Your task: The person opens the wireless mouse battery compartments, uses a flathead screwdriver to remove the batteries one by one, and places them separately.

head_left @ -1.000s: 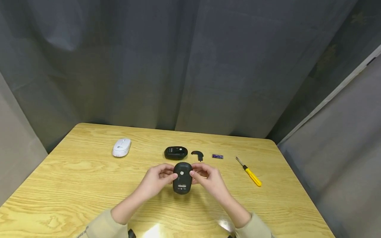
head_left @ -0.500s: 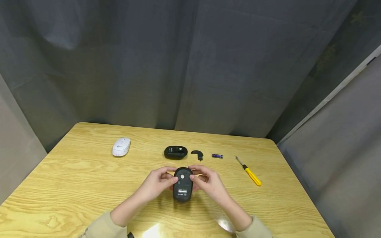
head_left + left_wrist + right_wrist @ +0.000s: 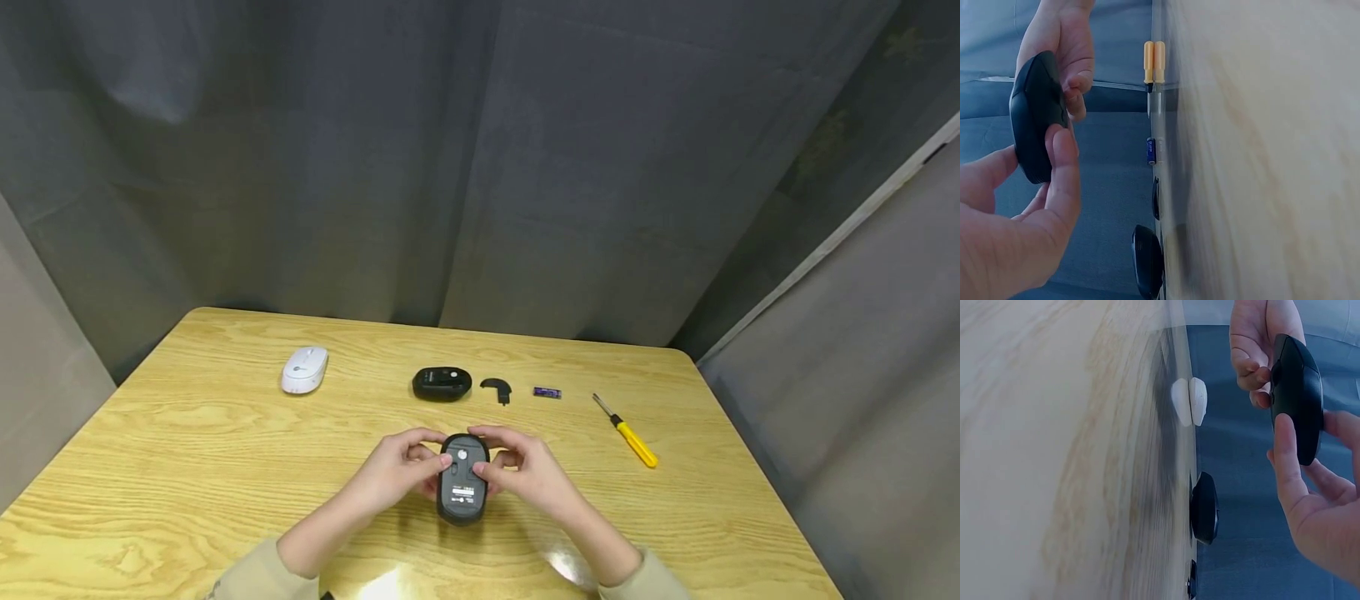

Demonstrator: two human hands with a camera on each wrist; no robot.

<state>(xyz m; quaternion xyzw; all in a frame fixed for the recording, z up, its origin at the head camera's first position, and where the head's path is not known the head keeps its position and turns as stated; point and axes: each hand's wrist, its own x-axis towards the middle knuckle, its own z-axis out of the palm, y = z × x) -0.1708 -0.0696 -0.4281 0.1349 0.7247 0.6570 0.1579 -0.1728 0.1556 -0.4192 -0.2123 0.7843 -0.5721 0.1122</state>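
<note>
A black computer mouse (image 3: 462,492) is held above the table, its underside with a white label facing up in the head view. My left hand (image 3: 393,471) grips its left edge, thumb on the underside. On the opposite edge my right hand (image 3: 528,475) pinches it the same way, thumb near the middle of the underside. Both wrist views show the mouse (image 3: 1038,115) clear of the tabletop between the two hands. Beyond the hands lies a second black mouse (image 3: 442,384), also underside up. Right of that are a curved black cover (image 3: 498,389) and a purple battery (image 3: 547,392).
A white mouse (image 3: 304,371) sits at the back left of the wooden table (image 3: 187,450). To the right lies a screwdriver (image 3: 636,443) with a yellow handle, its tip pointing away. A dark grey curtain (image 3: 360,167) hangs behind the table's far edge.
The held mouse has come slightly nearer the body, and its underside has tilted up to show more fully. Both hands have moved with it, the right thumb shifting lower. Things on the table stay put.
</note>
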